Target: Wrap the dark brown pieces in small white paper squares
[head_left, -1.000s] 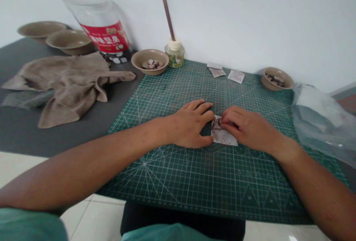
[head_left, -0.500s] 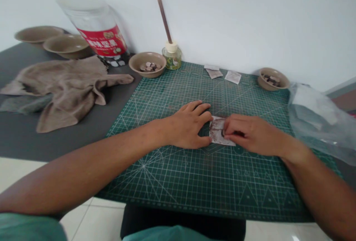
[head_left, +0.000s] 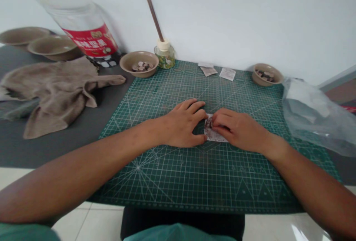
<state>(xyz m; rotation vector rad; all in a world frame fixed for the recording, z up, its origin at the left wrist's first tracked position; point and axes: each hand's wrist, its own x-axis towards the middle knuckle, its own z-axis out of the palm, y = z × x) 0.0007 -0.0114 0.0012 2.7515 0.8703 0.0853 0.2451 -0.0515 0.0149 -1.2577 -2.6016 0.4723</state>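
Observation:
On the green cutting mat (head_left: pixel 172 174) lies a small whitish square sheet (head_left: pixel 216 137) smeared with brown-black marks. My left hand (head_left: pixel 185 124) rests with fingers spread, its thumb and forefinger on the sheet's left edge. Over the sheet's right part, my right hand (head_left: pixel 236 127) has its fingers pinched together and pressed down. A small dark piece (head_left: pixel 211 125) shows at those fingertips; most of it is hidden, and its kind is unclear.
Behind stand a bowl of small discs (head_left: pixel 139 64), a reed diffuser (head_left: pixel 164 53), another bowl of pieces (head_left: pixel 267 74) and several small sheets (head_left: pixel 227 74). A plastic bag (head_left: pixel 314 114) lies right. A brown cloth (head_left: pixel 58 92), a big jar (head_left: pixel 89 33) and stacked-looking bowls (head_left: pixel 52 48) are left.
My right hand has slid left across the sheet, closer to my left hand. My left hand keeps its place on the sheet's edge. The camera view has shifted slightly.

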